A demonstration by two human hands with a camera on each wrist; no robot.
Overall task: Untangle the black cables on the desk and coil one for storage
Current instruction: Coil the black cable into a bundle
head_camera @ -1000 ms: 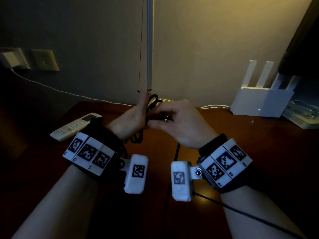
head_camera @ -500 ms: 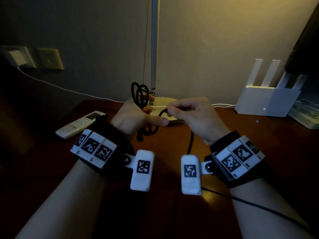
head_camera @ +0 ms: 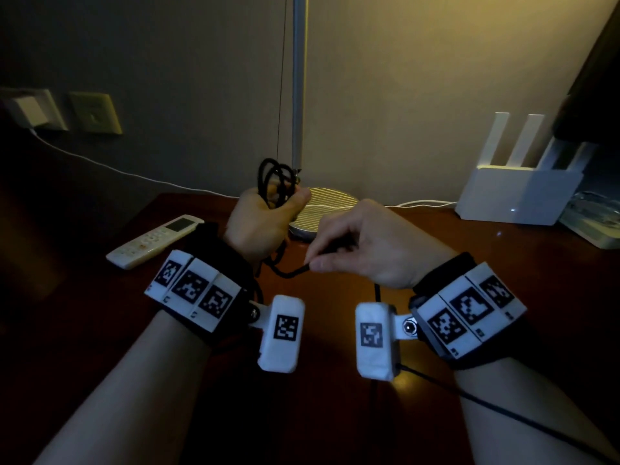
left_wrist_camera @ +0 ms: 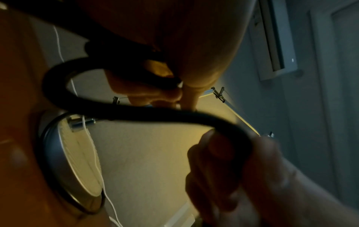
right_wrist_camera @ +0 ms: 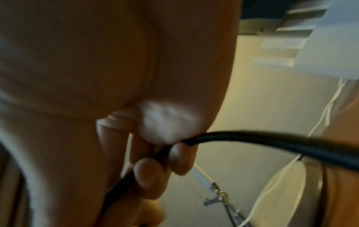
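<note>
My left hand (head_camera: 268, 216) grips a bundle of black cable loops (head_camera: 273, 177) that stick up above its fist, just in front of the lamp pole. From under that fist a loose run of the black cable (head_camera: 288, 271) sags and crosses to my right hand (head_camera: 355, 250), which pinches it between thumb and fingers. The left wrist view shows the cable (left_wrist_camera: 124, 107) curving in an S from my left hand (left_wrist_camera: 174, 86) toward the right hand's fingers (left_wrist_camera: 217, 153). Up close in the right wrist view, my right hand (right_wrist_camera: 167, 153) holds the cable (right_wrist_camera: 272, 141) between its fingertips. More cable (head_camera: 377, 292) hangs below the right hand toward the desk.
A lamp with a round ribbed base (head_camera: 330, 204) and a thin pole (head_camera: 298, 78) stands right behind the hands. A white remote (head_camera: 156, 241) lies at the left, a white router (head_camera: 523, 193) at the back right. White wires run along the wall. The wooden desk (head_camera: 335, 414) is dark.
The hands have drawn apart. My right hand moved down and right, pulling out a length of cable, while the left hand lifted with the loops in its grip.
</note>
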